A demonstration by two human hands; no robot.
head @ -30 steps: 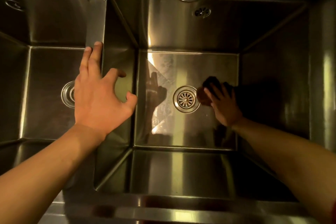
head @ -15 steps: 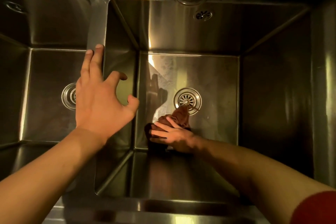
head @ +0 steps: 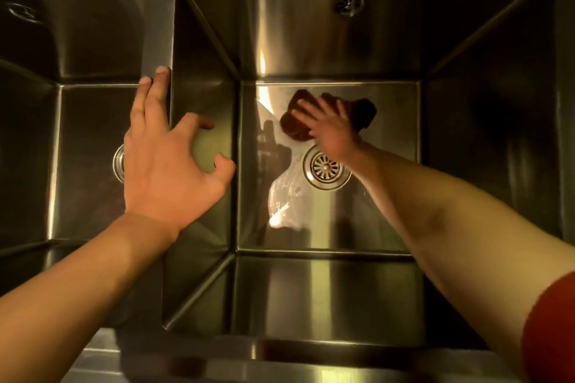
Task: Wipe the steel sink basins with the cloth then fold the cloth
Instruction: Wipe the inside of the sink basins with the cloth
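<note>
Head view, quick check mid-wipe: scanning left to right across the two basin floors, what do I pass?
Round steel drain of the left basin, partly behind the hand → left hand resting on the steel divider → dark red-brown cloth under the right hand → round steel strainer drain of the right basin.

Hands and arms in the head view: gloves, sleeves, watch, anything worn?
Both hands are bare: no gloves, rings or watch visible on the left hand or the right hand. Both forearms are uncovered. The only clothing in view is a red sleeve at the right arm's upper end, at the frame's lower right edge. No sleeve shows on the left arm.
</note>
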